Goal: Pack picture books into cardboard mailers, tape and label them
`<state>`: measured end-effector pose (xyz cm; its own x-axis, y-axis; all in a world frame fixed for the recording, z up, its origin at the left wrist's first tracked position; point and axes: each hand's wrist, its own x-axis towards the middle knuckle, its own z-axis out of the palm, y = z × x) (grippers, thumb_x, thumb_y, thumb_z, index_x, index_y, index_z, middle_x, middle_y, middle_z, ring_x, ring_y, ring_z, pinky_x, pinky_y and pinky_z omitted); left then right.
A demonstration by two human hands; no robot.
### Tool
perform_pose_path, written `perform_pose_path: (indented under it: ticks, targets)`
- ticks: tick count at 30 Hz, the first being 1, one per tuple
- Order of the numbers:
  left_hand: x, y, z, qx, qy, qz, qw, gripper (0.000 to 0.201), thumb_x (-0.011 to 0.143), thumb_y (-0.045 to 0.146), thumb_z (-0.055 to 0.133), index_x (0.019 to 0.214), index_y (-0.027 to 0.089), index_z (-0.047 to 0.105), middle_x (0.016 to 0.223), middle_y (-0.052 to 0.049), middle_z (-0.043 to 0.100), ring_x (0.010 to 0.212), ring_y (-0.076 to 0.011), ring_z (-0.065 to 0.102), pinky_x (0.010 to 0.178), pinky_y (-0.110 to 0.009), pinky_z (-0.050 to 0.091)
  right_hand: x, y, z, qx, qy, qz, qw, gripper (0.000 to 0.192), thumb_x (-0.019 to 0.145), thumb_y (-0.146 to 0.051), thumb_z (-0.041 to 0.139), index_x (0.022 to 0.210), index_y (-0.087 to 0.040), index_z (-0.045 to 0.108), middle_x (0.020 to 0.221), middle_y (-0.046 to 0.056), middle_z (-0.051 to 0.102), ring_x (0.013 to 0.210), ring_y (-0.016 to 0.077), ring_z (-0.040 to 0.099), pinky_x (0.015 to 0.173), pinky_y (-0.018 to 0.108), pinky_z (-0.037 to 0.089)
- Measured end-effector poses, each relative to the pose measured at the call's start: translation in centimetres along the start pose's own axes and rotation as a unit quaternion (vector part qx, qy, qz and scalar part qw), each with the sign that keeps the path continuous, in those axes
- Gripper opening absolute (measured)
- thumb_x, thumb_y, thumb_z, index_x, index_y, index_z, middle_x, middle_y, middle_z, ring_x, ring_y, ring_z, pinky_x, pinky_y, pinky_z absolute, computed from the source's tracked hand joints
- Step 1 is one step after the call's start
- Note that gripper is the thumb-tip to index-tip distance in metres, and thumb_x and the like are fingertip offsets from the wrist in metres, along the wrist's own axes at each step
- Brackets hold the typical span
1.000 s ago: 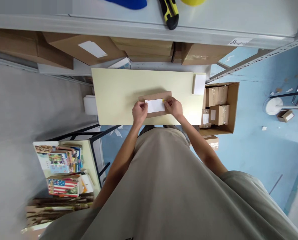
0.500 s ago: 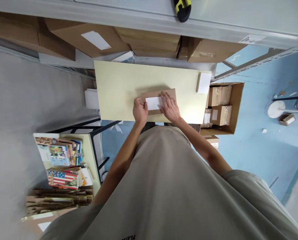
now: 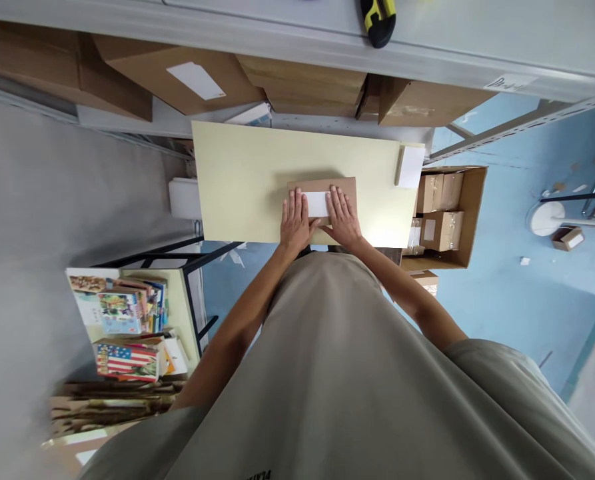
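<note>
A small brown cardboard box rests on the pale yellow tabletop in front of me. On its upper face lies a white label. My left hand is flat over the label's left end, fingers stretched out. Across the right end lies my right hand, also flat with its fingers extended. Both thumbs point inward near the box's front edge. The label's two ends are hidden beneath the fingers.
A white stack of labels sits at the table's right end. Beyond it stands a large open carton holding smaller boxes. A black-and-yellow cutter lies on the shelf above. Books stand on a side table at left.
My left hand has gone from gripping the box's left edge to lying flat on the label. My right hand stays on the label's right part, having shifted slightly.
</note>
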<state>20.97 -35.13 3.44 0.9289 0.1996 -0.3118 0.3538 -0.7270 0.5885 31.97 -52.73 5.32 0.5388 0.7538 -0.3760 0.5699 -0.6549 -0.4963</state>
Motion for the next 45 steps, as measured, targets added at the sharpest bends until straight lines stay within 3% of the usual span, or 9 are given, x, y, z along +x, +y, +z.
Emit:
perform_pose_path:
  ticks: [5,12,24,29,32,35,37,40,45]
  targets:
    - [1.8,-0.3,-0.8,-0.001,-0.013,0.052,0.999,0.082,0.116,0.061,0.045,0.183,0.016,0.031,0.193,-0.020,0.016,0.182,-0.0363,0.002,0.145,-0.066,-0.006,1.9,-0.8,0.9,-0.009,-0.010,-0.052,0.999,0.083,0.114,-0.032,0.048,0.187,-0.011,0.015,0.195,0.012,0.010,0.183,0.0320,0.001,0.149,0.060,-0.003]
    - [0.6,-1.9,-1.7,-0.007,-0.044,0.099,0.994,0.082,0.111,0.056,0.058,0.182,0.019,0.038,0.193,-0.017,0.021,0.181,-0.0395,-0.003,0.146,-0.067,-0.002,3.0,-2.0,1.1,-0.037,0.010,-0.023,0.999,0.104,0.106,-0.035,0.064,0.186,-0.003,0.005,0.194,0.019,0.001,0.183,0.0343,-0.005,0.149,0.060,-0.004]
    - [-0.9,-1.7,-0.8,0.031,-0.021,0.088,0.995,0.084,0.103,0.019,0.063,0.182,0.014,0.035,0.192,-0.019,0.019,0.181,-0.0387,-0.001,0.145,-0.069,0.010,-2.3,-0.1,1.6,-0.048,0.006,0.019,0.999,0.093,0.105,-0.021,0.066,0.186,-0.009,0.021,0.194,0.017,0.009,0.183,0.0344,0.004,0.150,0.060,0.002]
    - [-0.5,-3.5,-2.2,0.012,-0.030,0.122,0.992,0.068,0.110,0.021,0.045,0.178,0.022,0.046,0.189,-0.011,0.034,0.181,-0.0345,0.013,0.146,-0.066,0.013,-2.0,-0.1,1.8,-0.037,0.043,0.030,0.998,0.070,0.114,-0.024,0.042,0.183,-0.017,0.035,0.192,0.012,0.021,0.182,0.0301,0.014,0.149,0.059,0.013]
    - [-0.9,-4.8,-2.6,-0.011,-0.016,0.101,0.995,0.077,0.106,0.026,0.053,0.180,0.015,0.038,0.190,-0.018,0.030,0.181,-0.0382,0.013,0.146,-0.065,0.018,-3.2,1.1,1.4,-0.017,0.081,0.041,0.996,0.073,0.114,-0.039,0.050,0.183,-0.020,0.036,0.194,0.012,0.016,0.182,0.0335,0.009,0.147,0.062,0.018]
    - [-1.4,-6.4,-2.4,-0.076,0.014,-0.006,0.997,0.096,0.097,0.038,0.072,0.178,0.005,0.034,0.188,-0.030,0.027,0.179,-0.0463,0.018,0.144,-0.065,0.026,-5.0,2.8,1.8,0.064,0.149,0.147,0.976,0.102,0.105,-0.063,0.065,0.185,-0.014,0.025,0.193,0.021,0.015,0.181,0.0413,0.012,0.145,0.067,0.025]
    - [-1.6,-7.3,-2.4,-0.137,-0.010,-0.062,0.989,0.097,0.091,0.043,0.081,0.174,0.008,0.044,0.180,-0.031,0.043,0.174,-0.0481,0.033,0.140,-0.064,0.034,-5.9,3.5,2.8,0.151,0.166,0.214,0.951,0.111,0.099,-0.071,0.070,0.184,-0.013,0.028,0.189,0.025,0.027,0.179,0.0438,0.023,0.143,0.066,0.031]
    - [-1.6,-8.0,-2.7,-0.181,-0.071,-0.065,0.979,0.077,0.091,0.042,0.082,0.161,0.019,0.062,0.161,-0.021,0.068,0.158,-0.0431,0.059,0.131,-0.060,0.050,-6.1,3.3,4.2,0.256,0.161,0.240,0.923,0.101,0.095,-0.069,0.076,0.176,-0.017,0.047,0.182,0.024,0.045,0.174,0.0435,0.038,0.141,0.064,0.036]
    - [-2.0,-7.3,-4.6,-0.226,-0.076,-0.053,0.970,0.055,0.097,0.038,0.075,0.149,0.020,0.071,0.161,-0.018,0.069,0.148,-0.0371,0.068,0.125,-0.055,0.058,-6.2,0.4,3.7,0.370,0.214,0.256,0.867,0.091,0.096,-0.069,0.073,0.172,-0.021,0.055,0.176,0.018,0.056,0.165,0.0398,0.054,0.135,0.063,0.045]
